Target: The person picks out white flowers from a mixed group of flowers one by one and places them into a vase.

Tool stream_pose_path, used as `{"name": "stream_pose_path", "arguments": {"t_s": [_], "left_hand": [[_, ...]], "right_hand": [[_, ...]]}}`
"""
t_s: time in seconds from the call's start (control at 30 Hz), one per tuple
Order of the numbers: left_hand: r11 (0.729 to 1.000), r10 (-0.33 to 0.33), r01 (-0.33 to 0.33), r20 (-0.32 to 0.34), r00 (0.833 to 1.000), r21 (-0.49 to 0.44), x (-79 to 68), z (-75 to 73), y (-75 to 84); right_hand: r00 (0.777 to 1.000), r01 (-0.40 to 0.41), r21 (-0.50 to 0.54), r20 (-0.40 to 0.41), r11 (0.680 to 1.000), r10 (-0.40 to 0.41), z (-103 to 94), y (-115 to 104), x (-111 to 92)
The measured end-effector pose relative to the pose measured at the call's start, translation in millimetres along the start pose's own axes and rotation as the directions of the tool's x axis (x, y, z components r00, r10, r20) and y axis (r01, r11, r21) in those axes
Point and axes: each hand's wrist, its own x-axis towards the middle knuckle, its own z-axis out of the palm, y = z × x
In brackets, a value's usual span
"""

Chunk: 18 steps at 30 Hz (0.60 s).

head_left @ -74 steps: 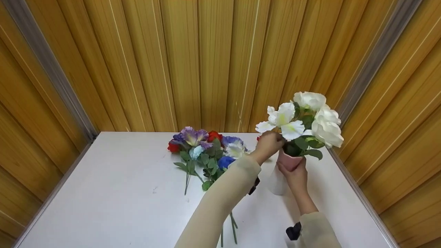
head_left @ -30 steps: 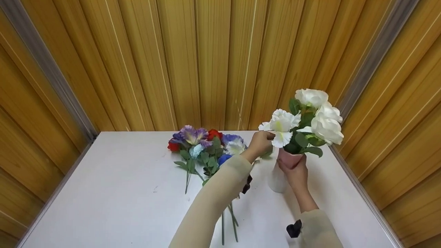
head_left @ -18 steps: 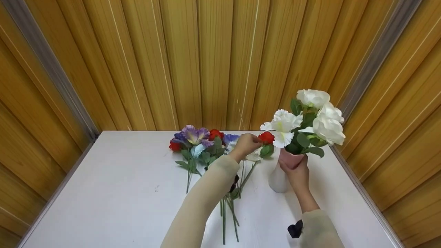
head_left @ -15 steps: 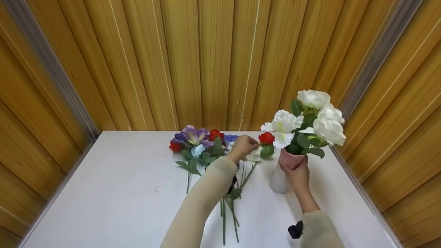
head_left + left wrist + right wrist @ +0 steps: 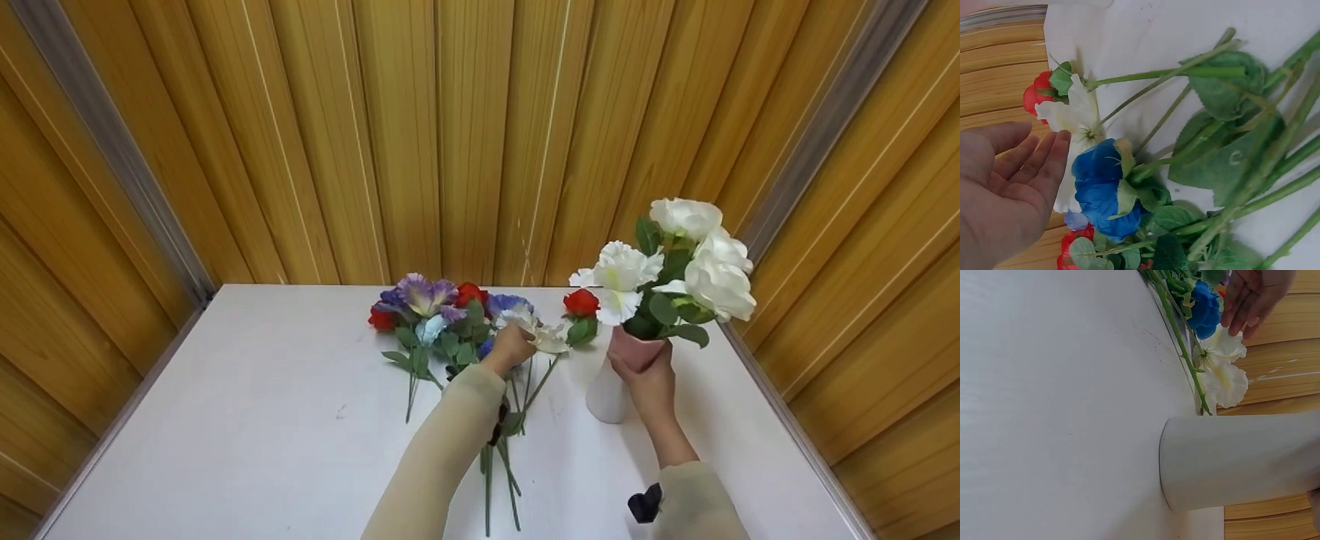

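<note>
My right hand (image 5: pixel 651 379) grips the upper part of a vase (image 5: pixel 606 397), white below and pink at the top. A white iris (image 5: pixel 621 271) and several white roses (image 5: pixel 716 279) stand in it. My left hand (image 5: pixel 511 348) hovers over the pile of flowers with its fingers loosely bent and nothing in them. In the left wrist view its fingertips are close to a white flower (image 5: pixel 1081 109) and a blue rose (image 5: pixel 1100 188). A red rose (image 5: pixel 581 303) lies at the pile's right end, close to the vase.
Purple flowers (image 5: pixel 424 294), red roses (image 5: pixel 471 292) and a light blue bloom (image 5: pixel 430 330) lie together at the middle back of the white table (image 5: pixel 262 420). Green stems (image 5: pixel 487 487) point toward the front edge. Wood-patterned walls (image 5: pixel 472 135) enclose the table.
My left hand has let go of the white iris, now lower in the vase, and moved left past the red rose to the pile. My right hand has kept its grip on the vase.
</note>
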Motion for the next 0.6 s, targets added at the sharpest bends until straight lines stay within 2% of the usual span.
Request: {"name": "stream_pose_path", "arguments": {"t_s": [0.03,0.07,0.17,0.2,0.3,0.37,0.4,0.47,0.53,0.6], "left_hand": [[0.999,-0.036,0.036,0.011,0.999,0.002,1.8,5.5,-3.0],[0.999,-0.044,0.044,0.006,0.999,-0.005,-7.7,1.0,3.2],[0.996,-0.072,0.073,0.013,0.997,-0.045,-47.0,-26.2,29.9],[0.995,-0.082,0.083,0.015,0.996,-0.05,-55.9,-31.8,35.5],[0.993,-0.112,0.113,0.03,0.993,-0.041,-71.7,-39.5,41.3],[0.992,-0.12,0.121,0.028,0.992,-0.041,-77.4,-38.4,39.7],[0.99,-0.134,0.135,0.023,0.991,-0.044,-77.6,-35.3,37.7],[0.979,-0.178,0.183,0.059,0.982,-0.084,-79.3,-33.1,36.1],[0.977,-0.189,0.189,0.006,0.982,-0.104,-70.9,-14.5,23.3],[0.966,-0.235,0.231,-0.022,0.972,-0.113,-46.9,16.8,-0.2]], "right_hand": [[1.0,0.002,-0.002,-0.002,1.0,-0.002,-0.1,0,0],[1.0,0.005,-0.006,-0.005,1.0,-0.005,-0.1,0,0],[1.0,0.015,-0.011,-0.014,1.0,-0.015,1.0,1,0],[1.0,0.019,-0.011,-0.018,1.0,-0.019,1.3,1,0],[0.999,0.031,-0.007,-0.036,0.999,-0.031,2.1,2,0],[0.998,0.042,-0.01,-0.046,0.999,-0.042,2.2,2,1],[0.998,0.043,-0.01,-0.049,0.999,-0.044,2.2,2,1],[0.998,0.038,-0.016,-0.047,0.999,-0.039,1.9,2,1],[0.999,0.025,-0.022,-0.032,0.999,-0.026,1.2,1,1],[1.0,0.007,-0.021,-0.017,1.0,-0.007,0.1,1,0]]}}
